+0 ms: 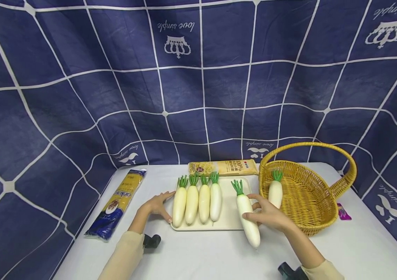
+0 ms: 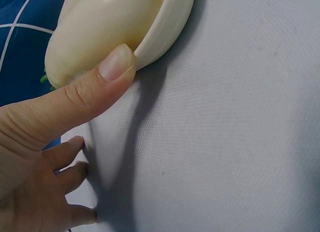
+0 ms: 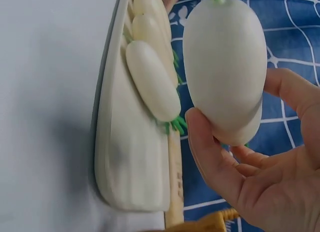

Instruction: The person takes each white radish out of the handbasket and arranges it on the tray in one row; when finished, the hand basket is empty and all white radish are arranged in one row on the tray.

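Note:
A white radish with green stalks (image 1: pixel 247 221) is in my right hand (image 1: pixel 268 212), thumb and fingers around its middle, over the right part of a cream tray (image 1: pixel 231 212). In the right wrist view the held radish (image 3: pixel 225 61) is clear of the tray. Several more radishes (image 1: pixel 192 204) lie side by side on the tray's left half, stalks toward the back. My left hand (image 1: pixel 158 206) rests at the tray's left edge with fingers spread, and in the left wrist view its thumb (image 2: pixel 112 66) lies against the tray rim. Another radish (image 1: pixel 275 192) leans inside the wicker basket.
The yellow wicker basket (image 1: pixel 333 217) with a tall handle stands right of the tray. A yellow noodle packet (image 1: pixel 223 168) lies behind the tray, and a blue and yellow packet (image 1: pixel 116 204) at left. A small purple wrapper (image 1: pixel 343 212) lies right of the basket.

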Demonstrator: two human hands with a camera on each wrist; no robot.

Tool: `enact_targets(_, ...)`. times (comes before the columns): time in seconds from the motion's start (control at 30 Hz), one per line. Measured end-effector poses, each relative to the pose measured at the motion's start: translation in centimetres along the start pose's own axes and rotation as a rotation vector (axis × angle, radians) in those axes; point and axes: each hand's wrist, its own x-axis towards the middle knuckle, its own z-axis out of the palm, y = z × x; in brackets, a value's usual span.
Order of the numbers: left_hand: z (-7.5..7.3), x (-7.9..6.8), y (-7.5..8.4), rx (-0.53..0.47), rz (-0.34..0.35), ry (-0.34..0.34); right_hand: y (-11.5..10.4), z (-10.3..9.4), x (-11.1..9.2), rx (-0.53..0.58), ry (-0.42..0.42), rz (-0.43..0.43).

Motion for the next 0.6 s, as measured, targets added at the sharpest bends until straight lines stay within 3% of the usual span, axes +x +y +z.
enact_targets(0.6,0.1,0.2,-0.2,0.011,-0.003,0.001,0.7,2.5,7.3,0.089,0.147,0.094)
